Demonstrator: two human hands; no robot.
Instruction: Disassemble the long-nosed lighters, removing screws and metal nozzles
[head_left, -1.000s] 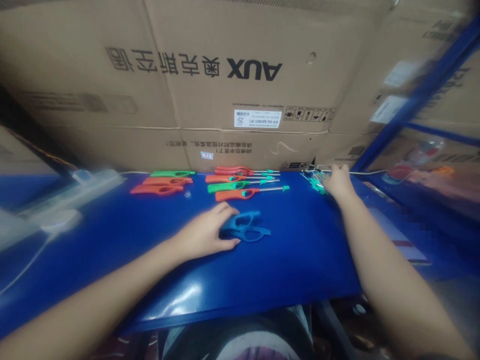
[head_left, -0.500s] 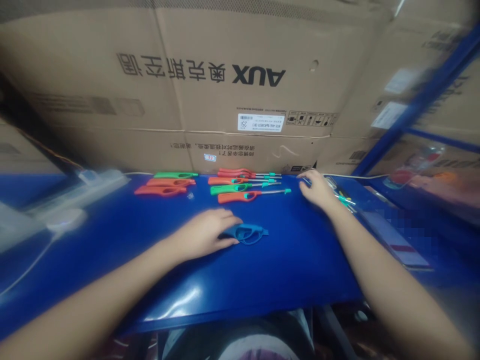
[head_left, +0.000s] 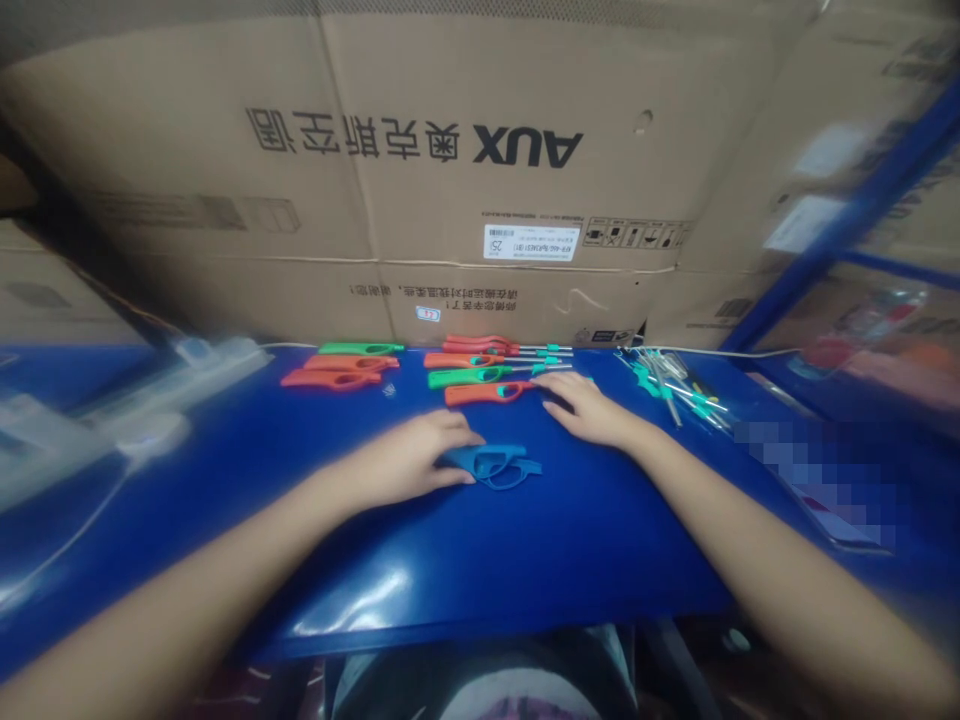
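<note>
My left hand (head_left: 409,460) is closed on the grip end of a blue lighter casing (head_left: 501,466), which looks like two shell halves slightly apart. The casing is just above or on the blue tabletop, its trigger openings pointing right. My right hand (head_left: 581,405) reaches over the rod of the nearest orange lighter (head_left: 493,393), thumb and fingers apart, covering most of that rod. Behind it lie a green lighter (head_left: 469,376), an orange lighter (head_left: 465,360) and red ones (head_left: 480,344), with metal rods and teal parts pointing right.
On the left of the table lie orange casings (head_left: 334,379) and a green casing (head_left: 360,349). A loose pile of metal rods with teal parts (head_left: 675,385) is at the right. A white power strip (head_left: 202,385) runs along the left; a cardboard wall (head_left: 420,220) stands behind.
My right hand has moved left from beside the pile of rods to the nearest orange lighter's rod. The left hand keeps the blue casing in about the same place.
</note>
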